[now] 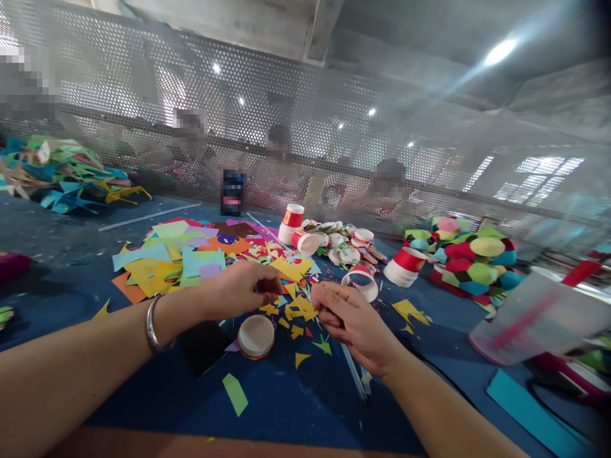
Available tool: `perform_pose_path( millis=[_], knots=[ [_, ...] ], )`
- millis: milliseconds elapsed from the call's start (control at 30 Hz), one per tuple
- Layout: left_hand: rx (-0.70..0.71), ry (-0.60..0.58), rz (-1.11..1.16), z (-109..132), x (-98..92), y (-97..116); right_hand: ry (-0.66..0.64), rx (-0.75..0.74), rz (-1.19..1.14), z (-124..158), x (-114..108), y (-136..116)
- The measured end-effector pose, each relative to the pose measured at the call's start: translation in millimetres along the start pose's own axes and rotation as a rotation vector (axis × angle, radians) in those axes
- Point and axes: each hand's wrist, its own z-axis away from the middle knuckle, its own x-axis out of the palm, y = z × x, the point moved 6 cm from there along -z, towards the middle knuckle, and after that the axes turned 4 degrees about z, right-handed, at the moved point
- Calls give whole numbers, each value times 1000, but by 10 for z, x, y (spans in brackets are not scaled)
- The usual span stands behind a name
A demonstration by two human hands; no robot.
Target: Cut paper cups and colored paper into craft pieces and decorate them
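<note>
My left hand (252,287), with a silver bangle at its wrist, hovers over the paper scraps. Its fingers curl downward with a gap beside the thumb, and nothing shows in it. Closed in a pinch, my right hand (346,315) is to the right of the yellow paper scraps (301,308); whatever its fingers hold is hidden. A round white paper cup piece (256,335) rests on the blue table just below my left hand. Beyond my right hand lies a red-and-white paper cup ring (361,282). Thin clear sticks (354,374) show beneath that hand.
Coloured paper pieces (179,254) spread across the middle. Behind are stacked cups (291,222) and a heap of cup bases (341,242). Patchwork paper balls (470,257), a translucent cup (529,315) and a teal strip (532,410) lie right. A phone (233,192) leans on the perforated screen.
</note>
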Motion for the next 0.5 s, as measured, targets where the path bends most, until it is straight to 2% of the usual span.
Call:
perform_pose_path(
  millis=[200, 500],
  knots=[
    [141, 42, -125, -2, 63, 115, 44, -13, 53, -7, -15, -9],
    [59, -28, -108, -57, 243, 131, 34, -56, 109, -25, 3, 1]
  ],
)
